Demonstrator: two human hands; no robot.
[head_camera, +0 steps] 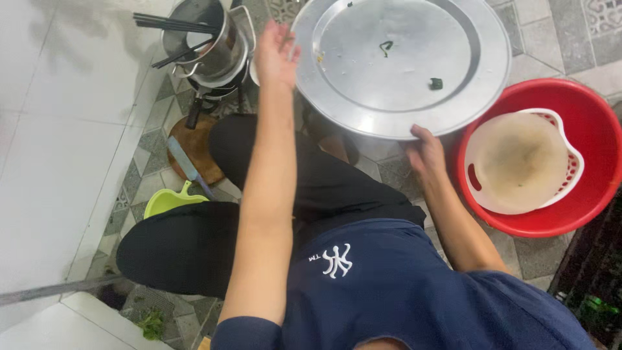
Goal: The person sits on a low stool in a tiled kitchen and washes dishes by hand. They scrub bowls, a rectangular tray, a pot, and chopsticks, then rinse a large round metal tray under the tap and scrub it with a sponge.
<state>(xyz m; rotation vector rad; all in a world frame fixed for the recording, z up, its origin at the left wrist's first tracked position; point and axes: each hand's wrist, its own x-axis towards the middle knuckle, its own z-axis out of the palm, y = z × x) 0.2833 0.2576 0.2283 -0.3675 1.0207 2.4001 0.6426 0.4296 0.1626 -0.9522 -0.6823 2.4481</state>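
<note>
Tiled floor [395, 174], red basin [593, 123], cutting board [194, 144]

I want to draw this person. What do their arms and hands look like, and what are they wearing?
Both arms are bare from above the elbows down. The left hand and right hand wear no gloves, and no rings or watch show. The dark blue T-shirt has short sleeves and a small white mark on the front. The trousers are black.

Both hands, left [277, 55] and right [426, 152], hold round metal tray [402, 65]; red basin [593, 123] beside.

Matt metal tray [402, 61]; glossy red plastic basin [593, 129]; shiny steel pot [214, 45].
</note>
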